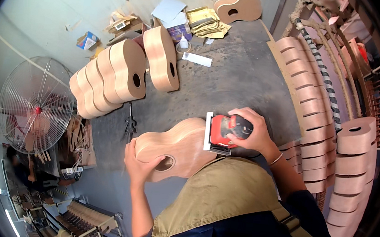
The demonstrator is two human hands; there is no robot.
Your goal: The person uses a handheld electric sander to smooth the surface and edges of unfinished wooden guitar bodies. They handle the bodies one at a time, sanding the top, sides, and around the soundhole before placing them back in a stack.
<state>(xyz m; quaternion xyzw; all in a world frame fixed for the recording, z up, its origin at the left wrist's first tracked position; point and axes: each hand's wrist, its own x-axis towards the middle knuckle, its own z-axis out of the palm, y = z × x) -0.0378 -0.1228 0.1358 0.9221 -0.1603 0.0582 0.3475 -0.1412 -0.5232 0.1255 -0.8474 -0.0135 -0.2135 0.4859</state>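
Sanding | right hand (pixel 250 130) grips sander (pixel 224 131) against guitar body (pixel 178 148) rim | left hand (pixel 140 159) clasps body on lap (apron) | next: likely rotate body, even pressure

A fan (pixel 36 104) stands beside stacked guitar bodies (pixel 111 75).

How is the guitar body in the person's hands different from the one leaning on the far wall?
The held body is gripped by the left hand, with a red sander under the right hand against its side; the wall body leans alone, untouched. The held one looks bigger, being closer. Both are pale bare wood with a round soundhole.
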